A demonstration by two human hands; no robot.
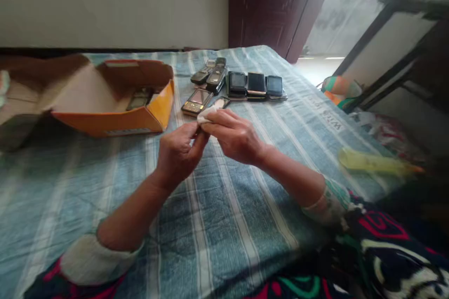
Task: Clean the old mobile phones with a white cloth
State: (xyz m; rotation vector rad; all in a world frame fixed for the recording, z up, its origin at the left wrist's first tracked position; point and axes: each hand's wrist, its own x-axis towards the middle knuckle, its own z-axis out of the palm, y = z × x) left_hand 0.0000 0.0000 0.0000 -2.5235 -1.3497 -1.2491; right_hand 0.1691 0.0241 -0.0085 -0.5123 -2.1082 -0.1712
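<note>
My right hand point(236, 134) pinches a folded white wipe point(206, 115), which could be tissue or cloth. My left hand point(179, 152) is closed right beside it, fingertips meeting under the wipe. Whatever the left fingers grip is mostly hidden; only a dark sliver shows. Just beyond the hands lie a gold-and-black keypad phone point(197, 102) and another phone point(221, 102), partly covered by the wipe and fingers. Farther back is a loose pile of old keypad phones point(215, 77). To its right, stacked phones stand in a row, among them a gold-edged phone point(256, 85).
An orange open carton point(136, 121) with a phone point(139, 98) inside stands at the left. A yellow tube-like object point(375, 162) lies at the right. Striped blue cloth point(224, 224) covers the bed-like surface, with a wall behind and a dark red cabinet point(264, 4).
</note>
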